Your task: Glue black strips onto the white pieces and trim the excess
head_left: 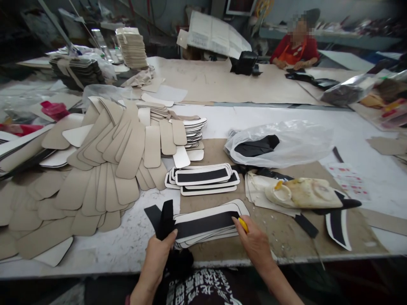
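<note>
In front of me lies a fanned stack of white curved panels (pixel 240 206), with a black strip (pixel 205 225) along the top one. My left hand (pixel 155 256) is closed on several loose black strips (pixel 165 218) at the stack's left end, its thumb by the strip's end. At the right end, my right hand (pixel 256 243) grips a yellow-handled tool (pixel 243 225); the rest of the tool is hidden. Its fingertips touch the right end of the strip. Just behind sits a pile of white panels with black strips on them (pixel 203 176).
Beige rounded panels (pixel 104 186) spread over the left side. A clear plastic bag (pixel 302 142) with black material stands behind. To the right are a stained yellowish container (pixel 311 192) and a single panel (pixel 338 228). Across the table a person in red (pixel 280 53) works.
</note>
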The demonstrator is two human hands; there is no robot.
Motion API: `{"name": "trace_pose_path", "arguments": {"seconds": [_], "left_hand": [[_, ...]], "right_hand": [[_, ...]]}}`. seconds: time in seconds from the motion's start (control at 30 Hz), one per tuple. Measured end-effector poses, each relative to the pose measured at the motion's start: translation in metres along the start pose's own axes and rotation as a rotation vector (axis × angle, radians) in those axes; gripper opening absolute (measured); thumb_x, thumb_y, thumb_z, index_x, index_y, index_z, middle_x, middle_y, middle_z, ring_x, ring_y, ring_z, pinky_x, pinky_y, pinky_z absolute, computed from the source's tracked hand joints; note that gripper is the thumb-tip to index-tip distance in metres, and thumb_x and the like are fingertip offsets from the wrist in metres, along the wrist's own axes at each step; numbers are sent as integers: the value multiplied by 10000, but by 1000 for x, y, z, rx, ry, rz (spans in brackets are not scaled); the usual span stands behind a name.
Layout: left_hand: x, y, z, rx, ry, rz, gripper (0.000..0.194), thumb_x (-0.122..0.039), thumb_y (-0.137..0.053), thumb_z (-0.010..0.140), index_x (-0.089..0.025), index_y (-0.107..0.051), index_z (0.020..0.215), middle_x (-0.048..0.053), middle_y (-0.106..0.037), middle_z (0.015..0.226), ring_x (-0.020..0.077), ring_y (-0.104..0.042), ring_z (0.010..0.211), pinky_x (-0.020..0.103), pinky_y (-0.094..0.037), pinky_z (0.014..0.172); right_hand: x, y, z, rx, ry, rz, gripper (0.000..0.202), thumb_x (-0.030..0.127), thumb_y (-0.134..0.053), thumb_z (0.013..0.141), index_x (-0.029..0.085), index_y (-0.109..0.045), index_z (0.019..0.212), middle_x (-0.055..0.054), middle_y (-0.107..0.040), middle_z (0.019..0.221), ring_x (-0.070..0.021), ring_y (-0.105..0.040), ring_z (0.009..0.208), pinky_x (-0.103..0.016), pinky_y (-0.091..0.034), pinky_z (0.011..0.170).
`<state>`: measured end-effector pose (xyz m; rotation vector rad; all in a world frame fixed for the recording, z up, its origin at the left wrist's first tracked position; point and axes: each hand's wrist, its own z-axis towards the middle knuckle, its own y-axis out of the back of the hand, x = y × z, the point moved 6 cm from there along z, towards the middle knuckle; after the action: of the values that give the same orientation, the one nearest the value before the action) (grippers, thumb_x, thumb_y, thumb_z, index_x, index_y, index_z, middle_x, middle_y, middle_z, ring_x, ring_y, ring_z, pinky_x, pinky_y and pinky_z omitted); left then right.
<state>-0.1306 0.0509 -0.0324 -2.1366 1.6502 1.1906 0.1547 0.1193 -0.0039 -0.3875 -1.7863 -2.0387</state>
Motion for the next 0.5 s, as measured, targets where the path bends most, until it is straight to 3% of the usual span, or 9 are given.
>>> {"name": "trace_pose_path", "arguments": {"seconds": [0.17, 0.3, 0.5], "left_hand": [[-1, -5, 5, -86, 5, -28, 365, -387, -726, 521, -99, -656, 733, 55, -665, 651, 208, -601, 634, 292, -446, 585], [6, -10, 3, -138, 26, -83, 376, -358, -732, 510, -79, -662, 752, 94, -690, 734, 239, -629, 723, 304, -475, 637], [15, -14, 2, -200, 59, -109, 425, -373, -736, 489, -59, -660, 765, 109, -687, 711, 255, -634, 705, 326, -483, 628]], "right_hand": [[-4, -8, 2, 0, 87, -180, 295, 384, -365, 890, 171, -563, 843, -58, -617, 727, -168, -579, 655, -253, -359, 597], [-8, -14, 3, 27, 86, -198, 298, 382, -355, 894, 178, -562, 827, -47, -607, 696, -157, -572, 637, -246, -345, 578], [-14, -21, 4, 69, 82, -225, 304, 373, -353, 891, 185, -555, 764, -37, -595, 660, -149, -560, 610, -247, -323, 557]]}}
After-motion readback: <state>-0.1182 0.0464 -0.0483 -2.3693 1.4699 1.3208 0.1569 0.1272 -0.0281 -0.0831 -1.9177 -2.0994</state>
